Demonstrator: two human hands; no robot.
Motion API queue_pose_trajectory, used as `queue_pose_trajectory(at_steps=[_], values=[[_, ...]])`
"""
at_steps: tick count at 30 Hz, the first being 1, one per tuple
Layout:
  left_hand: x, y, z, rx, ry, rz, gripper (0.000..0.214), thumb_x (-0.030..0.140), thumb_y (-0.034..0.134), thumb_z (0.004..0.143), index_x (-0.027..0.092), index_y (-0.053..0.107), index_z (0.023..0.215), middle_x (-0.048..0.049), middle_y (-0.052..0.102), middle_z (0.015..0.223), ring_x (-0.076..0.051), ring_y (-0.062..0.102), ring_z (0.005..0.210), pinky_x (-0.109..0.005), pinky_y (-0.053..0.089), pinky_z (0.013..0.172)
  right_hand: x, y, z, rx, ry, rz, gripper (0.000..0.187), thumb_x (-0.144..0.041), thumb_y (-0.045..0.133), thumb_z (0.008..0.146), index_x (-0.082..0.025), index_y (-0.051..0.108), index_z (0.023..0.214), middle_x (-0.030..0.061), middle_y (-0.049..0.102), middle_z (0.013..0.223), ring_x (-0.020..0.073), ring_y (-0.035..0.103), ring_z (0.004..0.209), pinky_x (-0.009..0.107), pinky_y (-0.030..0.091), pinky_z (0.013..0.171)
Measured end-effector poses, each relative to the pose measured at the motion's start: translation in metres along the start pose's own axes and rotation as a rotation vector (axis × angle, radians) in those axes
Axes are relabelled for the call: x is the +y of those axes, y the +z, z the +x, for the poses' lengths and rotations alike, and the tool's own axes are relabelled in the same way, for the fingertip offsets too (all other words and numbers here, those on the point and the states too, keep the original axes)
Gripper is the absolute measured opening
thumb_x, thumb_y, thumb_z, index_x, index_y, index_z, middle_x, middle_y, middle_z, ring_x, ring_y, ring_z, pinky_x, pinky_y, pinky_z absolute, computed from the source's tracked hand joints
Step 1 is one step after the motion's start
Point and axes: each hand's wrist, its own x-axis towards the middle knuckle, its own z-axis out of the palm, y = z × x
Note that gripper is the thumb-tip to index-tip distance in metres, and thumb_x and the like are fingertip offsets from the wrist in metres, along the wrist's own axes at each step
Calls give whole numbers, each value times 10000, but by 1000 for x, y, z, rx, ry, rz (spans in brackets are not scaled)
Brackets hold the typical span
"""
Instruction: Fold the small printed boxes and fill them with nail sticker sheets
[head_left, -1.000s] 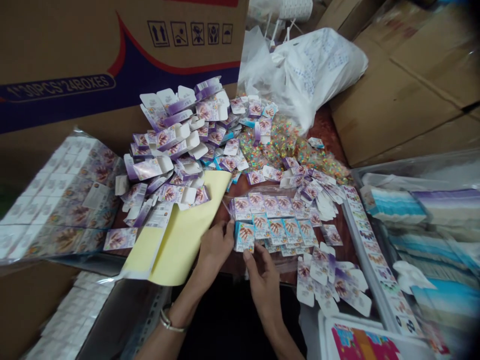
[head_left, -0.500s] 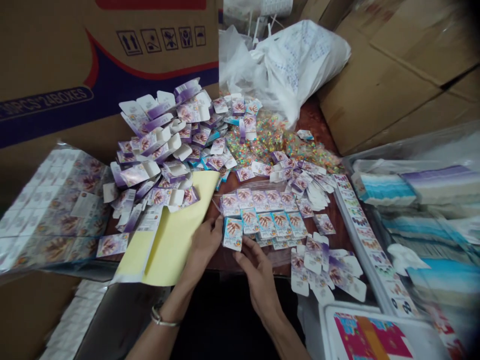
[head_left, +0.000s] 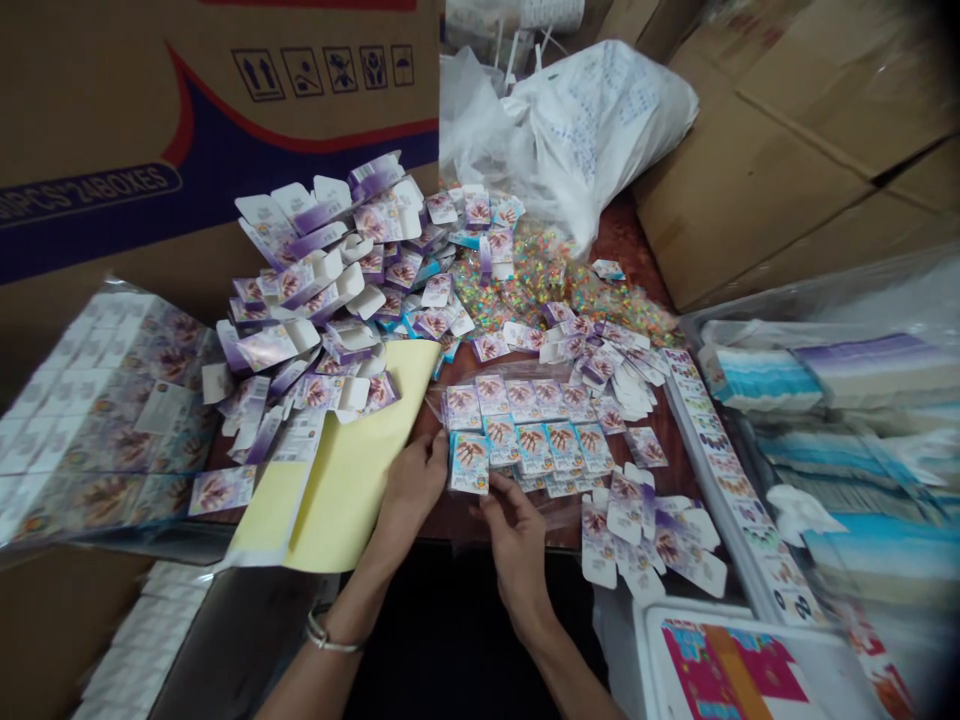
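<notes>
Printed cards, two rows of five, lie on clear plastic near the worktop edge; our left hand and right hand sit just beside them, each grip unclear to us.

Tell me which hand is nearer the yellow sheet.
The left hand is nearer: it sits right at the sheet's right edge, by the yellow sheet. The right hand is farther right, apart from the sheet, below the printed cards.
</notes>
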Motion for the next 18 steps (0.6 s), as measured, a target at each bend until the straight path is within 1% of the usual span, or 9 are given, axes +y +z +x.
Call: queue_pose_trajectory(at_steps=[2, 4, 6, 9, 14, 18], values=[[0, 0, 0, 1, 5, 6, 458, 394, 271, 889, 134, 630, 1002, -161, 671, 968, -274, 606, 949, -322, 419, 751, 0, 1, 0, -2, -5, -15, 255, -286, 638, 677, -168, 643, 903, 52, 670, 929, 201, 626, 831, 341, 524, 725], [0, 0, 0, 4, 9, 14, 456, 388, 269, 891, 130, 628, 1005, -168, 670, 963, -278, 608, 937, -327, 416, 744, 1, 3, 1, 13, -11, -19, 257, -271, 652, 665, -165, 631, 897, 48, 678, 891, 201, 630, 828, 352, 508, 772], [-1, 1, 0, 8, 18, 19, 431, 356, 275, 892, 128, 623, 1003, -170, 669, 959, -273, 611, 925, -324, 412, 741, 4, 5, 4, 36, -9, -6, 266, -271, 659, 658, -156, 625, 895, 49, 680, 875, 203, 630, 831, 363, 494, 801], [-2, 2, -1, 12, 37, 21, 363, 291, 305, 885, 136, 627, 947, -154, 671, 935, -252, 617, 891, -307, 407, 728, 9, 6, 7, 53, -16, -9, 276, -272, 651, 669, -151, 631, 916, 52, 672, 905, 202, 616, 859, 369, 484, 818], [-5, 4, -1, 15, 56, -3, 326, 269, 327, 882, 136, 623, 904, -132, 675, 904, -219, 619, 847, -286, 405, 716, 12, 9, 9, 94, -48, 27, 263, -312, 664, 672, -152, 645, 880, 39, 661, 874, 181, 601, 798, 341, 516, 727], [-7, 5, -2, 16, 55, -61, 307, 267, 342, 880, 138, 620, 908, -125, 672, 924, -214, 618, 855, -285, 412, 728, 10, 10, 7, 138, -11, 87, 278, -318, 703, 638, -147, 651, 852, 34, 654, 864, 168, 600, 777, 320, 532, 698]])
